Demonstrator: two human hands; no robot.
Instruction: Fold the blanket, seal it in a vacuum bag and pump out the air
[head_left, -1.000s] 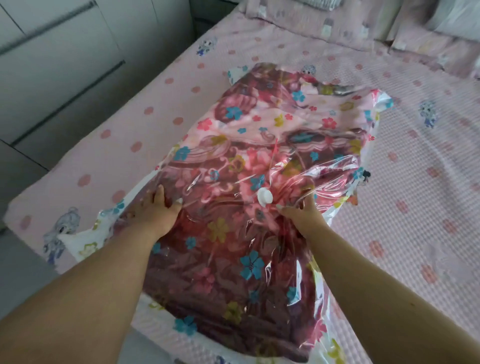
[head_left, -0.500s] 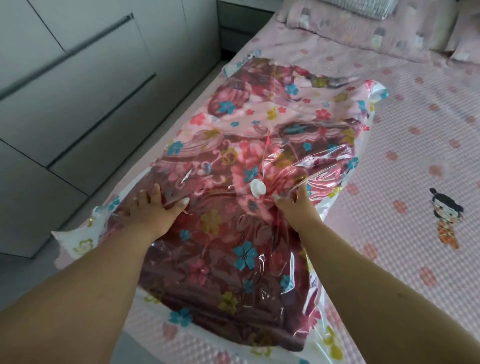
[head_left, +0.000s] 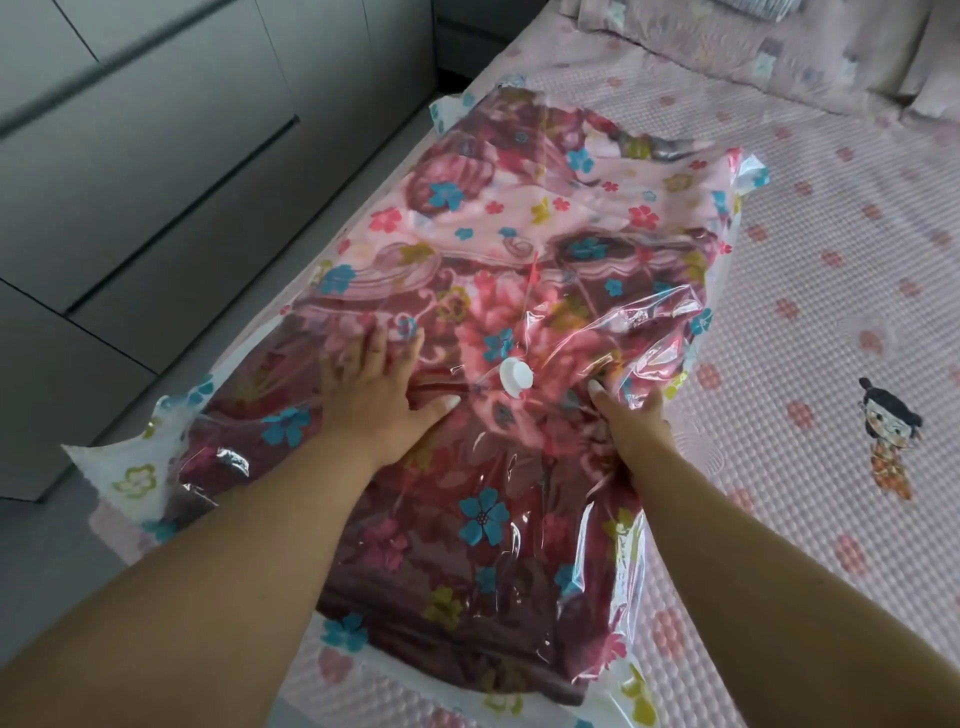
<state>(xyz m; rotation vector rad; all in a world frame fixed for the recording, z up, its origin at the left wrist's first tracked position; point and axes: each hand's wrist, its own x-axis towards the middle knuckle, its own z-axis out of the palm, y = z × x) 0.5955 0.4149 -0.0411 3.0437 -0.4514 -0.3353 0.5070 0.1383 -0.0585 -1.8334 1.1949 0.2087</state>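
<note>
A clear vacuum bag (head_left: 670, 332) printed with small flowers lies along the bed, stuffed with a folded dark red and pink floral blanket (head_left: 519, 218). A round white valve cap (head_left: 516, 377) sits on top of the bag near its middle. My left hand (head_left: 374, 387) presses flat on the bag just left of the valve, fingers spread and blurred. My right hand (head_left: 631, 421) lies on the bag right of the valve, thumb pointing up toward it; its fingers dip into crinkled plastic and are partly hidden.
The bag lies on a pink bed sheet (head_left: 810, 322) with a cartoon girl figure (head_left: 888, 431) at the right. Pillows (head_left: 769, 52) lie at the head of the bed. Grey cabinet fronts (head_left: 156, 156) and a narrow strip of floor run along the left.
My left hand slid right across the bag toward the valve and spread flat. The right hand stays beside the valve. The view has shifted slightly closer over the bag.
</note>
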